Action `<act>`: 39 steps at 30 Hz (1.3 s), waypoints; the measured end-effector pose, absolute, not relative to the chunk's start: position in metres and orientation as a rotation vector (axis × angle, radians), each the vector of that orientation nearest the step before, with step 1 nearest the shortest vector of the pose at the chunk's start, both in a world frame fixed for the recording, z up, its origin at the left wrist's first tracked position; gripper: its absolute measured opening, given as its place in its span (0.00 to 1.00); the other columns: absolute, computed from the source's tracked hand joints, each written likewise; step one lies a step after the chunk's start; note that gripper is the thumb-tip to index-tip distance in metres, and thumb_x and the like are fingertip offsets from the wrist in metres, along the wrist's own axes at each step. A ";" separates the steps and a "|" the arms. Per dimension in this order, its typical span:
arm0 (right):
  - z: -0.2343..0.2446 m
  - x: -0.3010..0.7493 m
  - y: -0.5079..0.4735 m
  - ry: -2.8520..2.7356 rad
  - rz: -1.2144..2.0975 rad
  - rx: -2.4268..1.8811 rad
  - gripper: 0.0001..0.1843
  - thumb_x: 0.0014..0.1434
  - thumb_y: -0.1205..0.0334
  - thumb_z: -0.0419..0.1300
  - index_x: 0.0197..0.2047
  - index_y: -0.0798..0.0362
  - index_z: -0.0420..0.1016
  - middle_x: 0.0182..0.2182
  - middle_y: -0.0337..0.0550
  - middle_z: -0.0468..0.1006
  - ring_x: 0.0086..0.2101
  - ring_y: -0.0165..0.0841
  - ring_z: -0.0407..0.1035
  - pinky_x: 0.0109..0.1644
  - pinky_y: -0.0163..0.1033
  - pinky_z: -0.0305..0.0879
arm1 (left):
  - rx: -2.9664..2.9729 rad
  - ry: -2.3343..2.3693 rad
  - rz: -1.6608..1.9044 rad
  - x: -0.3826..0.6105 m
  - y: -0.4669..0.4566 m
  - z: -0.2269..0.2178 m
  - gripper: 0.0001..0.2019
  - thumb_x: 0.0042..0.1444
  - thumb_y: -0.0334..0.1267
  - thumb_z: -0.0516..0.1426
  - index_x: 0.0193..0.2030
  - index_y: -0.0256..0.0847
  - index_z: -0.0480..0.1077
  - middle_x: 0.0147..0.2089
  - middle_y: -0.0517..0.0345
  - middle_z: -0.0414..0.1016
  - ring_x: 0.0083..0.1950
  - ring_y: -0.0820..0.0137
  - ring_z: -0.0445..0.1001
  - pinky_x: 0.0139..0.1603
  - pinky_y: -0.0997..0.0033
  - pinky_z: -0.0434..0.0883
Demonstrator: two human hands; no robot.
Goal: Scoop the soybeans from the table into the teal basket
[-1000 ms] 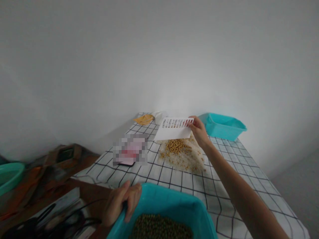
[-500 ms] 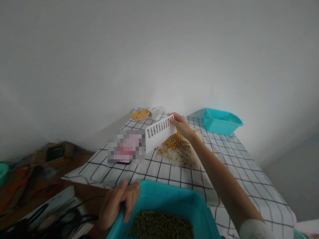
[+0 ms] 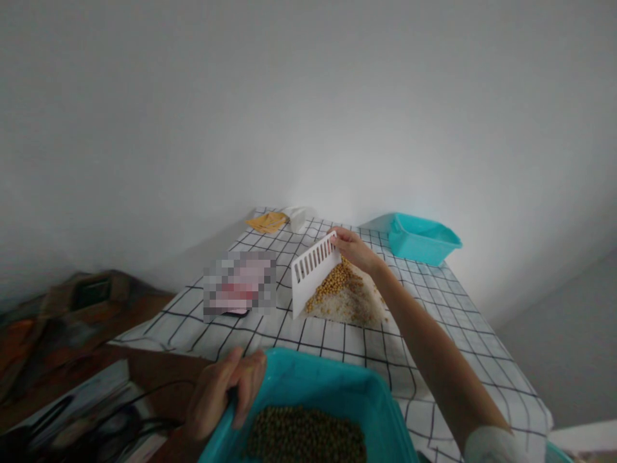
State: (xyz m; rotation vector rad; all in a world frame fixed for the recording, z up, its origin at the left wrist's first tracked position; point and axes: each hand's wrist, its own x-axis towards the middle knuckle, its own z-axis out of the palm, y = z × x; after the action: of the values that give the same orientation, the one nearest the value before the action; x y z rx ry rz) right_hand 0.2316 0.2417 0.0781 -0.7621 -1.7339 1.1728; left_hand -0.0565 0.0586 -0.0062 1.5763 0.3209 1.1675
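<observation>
My right hand [image 3: 354, 247] grips the upper right corner of a white slotted plastic scraper [image 3: 311, 273], held on edge against the left side of a heap. Yellow beans [image 3: 337, 278] lie on top of that heap, with pale rice-like grains [image 3: 354, 305] spread around and below them on the checked cloth. At the near edge, my left hand [image 3: 229, 392] is wrapped over the left rim of a teal plastic bin [image 3: 332, 373]. Dark green beans [image 3: 308, 434] cover the bin's bottom.
A second teal bin [image 3: 421, 239] stands at the back right of the table [image 3: 463, 360]. A blurred-out pink item [image 3: 238, 286] lies on the left, a yellow packet [image 3: 267, 222] at the back near the wall. Cables and boxes [image 3: 106, 411] clutter the lower left.
My right hand has lowered the scraper and brought it right against the heap's left side, where its lower edge now meets the cloth. My left hand keeps its hold on the bin.
</observation>
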 end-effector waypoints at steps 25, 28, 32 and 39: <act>0.097 0.246 0.222 -1.450 0.987 -0.710 0.15 0.53 0.47 0.67 0.34 0.47 0.69 0.28 0.35 0.69 0.32 0.32 0.65 0.37 0.36 0.64 | 1.345 0.422 1.204 -0.048 0.040 0.006 0.36 0.74 0.48 0.43 0.14 0.42 0.72 0.14 0.57 0.70 0.19 0.69 0.65 0.41 0.61 0.65; 0.109 0.258 0.215 -1.309 0.834 -0.781 0.13 0.53 0.50 0.68 0.33 0.47 0.71 0.28 0.36 0.73 0.31 0.32 0.66 0.36 0.36 0.64 | 1.289 0.467 1.193 -0.049 0.041 0.006 0.36 0.73 0.47 0.44 0.13 0.43 0.71 0.13 0.58 0.68 0.19 0.69 0.63 0.38 0.61 0.65; 0.113 0.275 0.187 -1.111 0.642 -0.967 0.13 0.51 0.52 0.69 0.33 0.50 0.73 0.27 0.37 0.77 0.27 0.30 0.67 0.31 0.35 0.61 | 1.228 0.504 1.227 -0.048 0.038 0.007 0.35 0.73 0.46 0.45 0.12 0.43 0.70 0.12 0.58 0.67 0.19 0.69 0.62 0.36 0.61 0.65; 0.097 0.292 0.141 -1.112 0.501 -1.071 0.16 0.53 0.49 0.68 0.33 0.50 0.69 0.27 0.39 0.79 0.26 0.33 0.70 0.30 0.37 0.61 | 1.196 0.552 1.265 -0.053 0.038 0.009 0.35 0.72 0.48 0.46 0.11 0.44 0.69 0.11 0.58 0.65 0.18 0.69 0.61 0.35 0.61 0.65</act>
State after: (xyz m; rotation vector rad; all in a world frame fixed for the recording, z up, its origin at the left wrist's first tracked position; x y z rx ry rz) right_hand 0.2918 0.1411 0.0972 -1.0713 -1.1116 0.5008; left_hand -0.0531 0.0382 0.0086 1.1957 0.5515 1.2652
